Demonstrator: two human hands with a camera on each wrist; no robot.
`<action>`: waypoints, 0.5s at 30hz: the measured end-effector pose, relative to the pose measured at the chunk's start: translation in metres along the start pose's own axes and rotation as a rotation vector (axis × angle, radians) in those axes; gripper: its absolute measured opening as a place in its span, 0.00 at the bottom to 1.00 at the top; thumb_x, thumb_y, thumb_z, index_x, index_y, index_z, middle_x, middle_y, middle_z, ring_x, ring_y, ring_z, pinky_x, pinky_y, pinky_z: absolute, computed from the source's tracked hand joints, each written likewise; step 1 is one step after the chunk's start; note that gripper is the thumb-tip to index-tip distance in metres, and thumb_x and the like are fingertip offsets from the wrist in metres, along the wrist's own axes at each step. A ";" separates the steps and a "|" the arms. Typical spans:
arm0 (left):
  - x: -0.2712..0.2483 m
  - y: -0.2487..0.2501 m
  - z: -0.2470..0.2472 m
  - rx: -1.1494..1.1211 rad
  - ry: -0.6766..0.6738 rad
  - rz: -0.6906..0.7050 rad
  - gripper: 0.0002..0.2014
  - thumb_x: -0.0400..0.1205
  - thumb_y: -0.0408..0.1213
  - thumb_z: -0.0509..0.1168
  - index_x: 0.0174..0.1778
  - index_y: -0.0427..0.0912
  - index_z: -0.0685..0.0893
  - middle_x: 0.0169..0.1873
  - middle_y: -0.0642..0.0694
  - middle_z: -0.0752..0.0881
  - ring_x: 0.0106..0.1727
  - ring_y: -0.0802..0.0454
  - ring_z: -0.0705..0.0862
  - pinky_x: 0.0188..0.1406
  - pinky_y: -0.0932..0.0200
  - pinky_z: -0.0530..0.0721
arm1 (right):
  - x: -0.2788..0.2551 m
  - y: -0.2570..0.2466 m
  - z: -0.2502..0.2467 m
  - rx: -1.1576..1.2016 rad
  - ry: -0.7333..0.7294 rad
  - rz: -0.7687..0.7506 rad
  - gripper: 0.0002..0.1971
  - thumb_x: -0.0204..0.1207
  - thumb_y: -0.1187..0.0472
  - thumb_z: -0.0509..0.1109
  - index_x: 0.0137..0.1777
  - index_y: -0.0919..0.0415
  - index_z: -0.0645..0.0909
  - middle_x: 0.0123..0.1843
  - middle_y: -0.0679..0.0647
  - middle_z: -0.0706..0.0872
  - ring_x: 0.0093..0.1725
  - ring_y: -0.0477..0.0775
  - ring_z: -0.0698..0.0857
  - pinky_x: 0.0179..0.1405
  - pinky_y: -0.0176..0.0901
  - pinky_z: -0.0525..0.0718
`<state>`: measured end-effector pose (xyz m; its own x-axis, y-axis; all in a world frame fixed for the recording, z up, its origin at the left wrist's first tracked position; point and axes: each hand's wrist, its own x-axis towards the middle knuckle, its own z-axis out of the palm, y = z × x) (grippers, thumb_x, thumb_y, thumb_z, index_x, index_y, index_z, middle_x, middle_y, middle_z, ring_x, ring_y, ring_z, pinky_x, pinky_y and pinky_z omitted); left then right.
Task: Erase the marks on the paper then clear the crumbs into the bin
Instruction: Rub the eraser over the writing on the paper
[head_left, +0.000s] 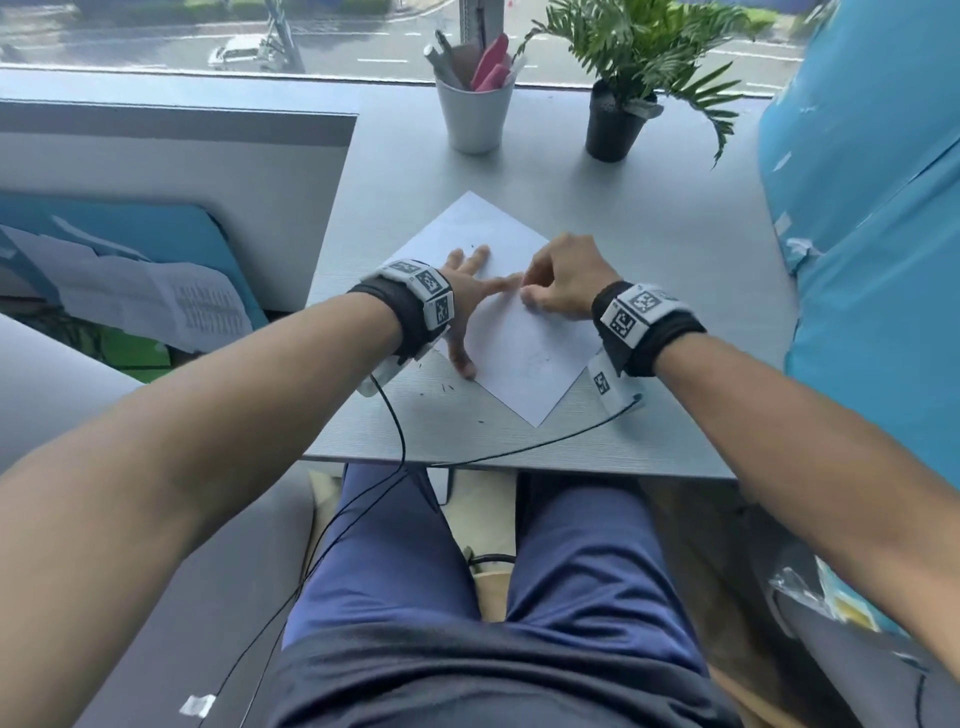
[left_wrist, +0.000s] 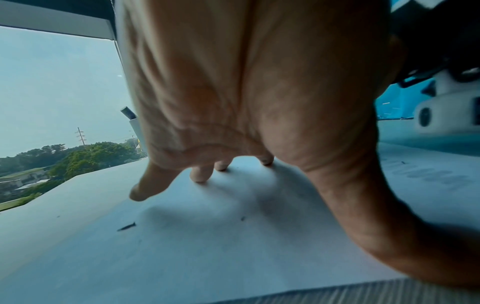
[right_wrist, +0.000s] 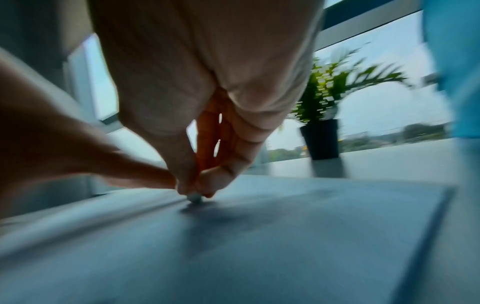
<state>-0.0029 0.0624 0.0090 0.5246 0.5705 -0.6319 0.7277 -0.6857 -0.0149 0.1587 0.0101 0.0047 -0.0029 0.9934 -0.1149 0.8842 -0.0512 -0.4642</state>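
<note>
A white sheet of paper (head_left: 524, 358) lies turned like a diamond on the grey desk (head_left: 675, 312). My left hand (head_left: 470, 291) rests flat on it with fingers spread, pressing the sheet down (left_wrist: 202, 174). My right hand (head_left: 558, 280) is curled beside the left fingertips and pinches a small white eraser (right_wrist: 194, 197), whose tip touches the paper. Faint grey marks (head_left: 530, 358) show near the sheet's lower part. Dark eraser crumbs (head_left: 447, 387) lie on the desk by the paper's left edge and on the sheet (left_wrist: 127, 226). No bin is in view.
A white cup of pens (head_left: 475, 114) and a potted plant in a black pot (head_left: 613, 124) stand at the back by the window. A blue panel (head_left: 872, 260) borders the right. A grey partition (head_left: 182, 171) stands left. Wrist cables (head_left: 400, 441) trail over the desk's front edge.
</note>
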 end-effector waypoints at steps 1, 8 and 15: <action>0.001 0.000 0.001 0.007 -0.004 -0.006 0.73 0.56 0.56 0.86 0.83 0.66 0.36 0.83 0.42 0.29 0.84 0.35 0.33 0.73 0.21 0.55 | -0.007 -0.010 0.008 -0.017 -0.030 -0.029 0.06 0.68 0.62 0.76 0.43 0.61 0.92 0.41 0.55 0.92 0.42 0.52 0.88 0.51 0.40 0.85; 0.008 -0.003 0.001 0.027 0.007 -0.014 0.75 0.51 0.60 0.86 0.82 0.70 0.36 0.84 0.44 0.31 0.85 0.35 0.36 0.70 0.17 0.56 | -0.005 -0.005 0.004 0.022 -0.076 -0.014 0.06 0.68 0.61 0.76 0.43 0.59 0.91 0.40 0.53 0.92 0.39 0.49 0.88 0.35 0.23 0.76; 0.018 -0.004 0.004 0.078 0.069 0.096 0.78 0.49 0.63 0.85 0.86 0.55 0.38 0.85 0.47 0.35 0.84 0.42 0.31 0.77 0.23 0.39 | -0.041 -0.039 0.035 0.043 -0.234 -0.124 0.03 0.71 0.63 0.75 0.41 0.62 0.89 0.39 0.52 0.89 0.39 0.50 0.87 0.40 0.38 0.86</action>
<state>0.0020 0.0736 -0.0054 0.6213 0.5281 -0.5789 0.6372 -0.7704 -0.0189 0.1075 -0.0318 -0.0035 -0.2224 0.9418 -0.2520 0.8498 0.0606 -0.5236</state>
